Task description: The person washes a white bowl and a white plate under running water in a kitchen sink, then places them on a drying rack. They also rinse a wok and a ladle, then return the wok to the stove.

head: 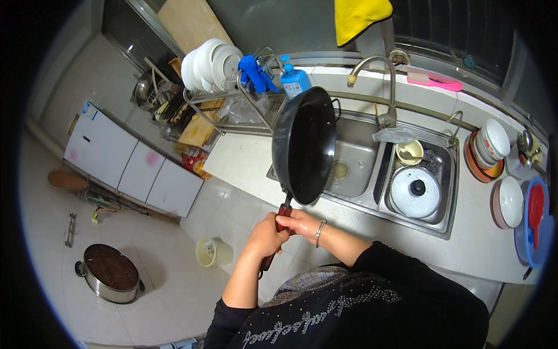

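Observation:
A black wok (311,148) is tipped on its side above the counter edge and the left part of the sink. My left hand (265,237) wraps around its red-brown handle (284,211). My right hand (301,224), with a bracelet at the wrist, grips the same handle from the other side. The wok's dark inside faces right, towards the double-bowl steel sink (357,161). Behind the wok, part of the left basin is hidden. A curved faucet (392,87) rises at the back of the sink; no water is visible from its spout.
The right basin holds a lidded pot (415,192) and a cream bowl (409,152). A dish rack (248,126) with white plates (213,65) and a blue bottle (295,80) stand behind the wok. Bowls (492,139) sit at right. A bin (213,252) and steel pot (111,275) are on the floor.

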`<act>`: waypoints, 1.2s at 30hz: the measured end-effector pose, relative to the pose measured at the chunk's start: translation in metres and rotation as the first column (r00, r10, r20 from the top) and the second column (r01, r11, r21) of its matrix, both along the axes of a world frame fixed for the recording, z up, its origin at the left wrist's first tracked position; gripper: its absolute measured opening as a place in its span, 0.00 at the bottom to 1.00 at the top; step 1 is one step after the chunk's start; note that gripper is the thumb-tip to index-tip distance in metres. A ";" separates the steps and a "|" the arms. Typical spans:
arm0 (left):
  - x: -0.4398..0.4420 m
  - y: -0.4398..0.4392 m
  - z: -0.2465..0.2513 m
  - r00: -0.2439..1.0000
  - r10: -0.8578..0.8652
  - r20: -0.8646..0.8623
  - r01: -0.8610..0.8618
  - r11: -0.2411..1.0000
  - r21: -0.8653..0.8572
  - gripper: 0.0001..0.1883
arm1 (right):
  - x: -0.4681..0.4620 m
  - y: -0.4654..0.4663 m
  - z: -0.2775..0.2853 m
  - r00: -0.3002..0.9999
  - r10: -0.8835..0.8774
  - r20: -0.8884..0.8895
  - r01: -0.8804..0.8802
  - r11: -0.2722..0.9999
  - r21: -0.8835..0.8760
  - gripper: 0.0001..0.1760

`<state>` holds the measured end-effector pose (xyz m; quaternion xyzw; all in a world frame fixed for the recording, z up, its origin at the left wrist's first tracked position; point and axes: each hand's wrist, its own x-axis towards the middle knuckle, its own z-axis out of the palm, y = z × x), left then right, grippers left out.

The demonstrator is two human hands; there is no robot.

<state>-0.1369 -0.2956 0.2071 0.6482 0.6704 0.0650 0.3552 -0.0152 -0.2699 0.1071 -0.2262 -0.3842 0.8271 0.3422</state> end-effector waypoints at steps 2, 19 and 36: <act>-0.007 -0.015 -0.001 0.993 0.023 0.113 -0.023 1.000 0.002 0.14 | -0.006 -0.011 0.003 0.999 0.021 0.027 -0.022 0.999 0.035 0.16; -0.040 -0.152 -0.045 0.391 0.337 0.856 0.456 0.737 -0.498 0.21 | 0.012 -0.206 -0.021 0.928 -0.329 0.176 0.266 0.914 0.306 0.21; 0.408 -0.392 0.009 0.488 -0.256 0.834 0.868 0.047 -0.494 0.16 | 0.329 -0.556 0.018 0.131 -0.991 -0.002 0.991 0.131 -0.023 0.23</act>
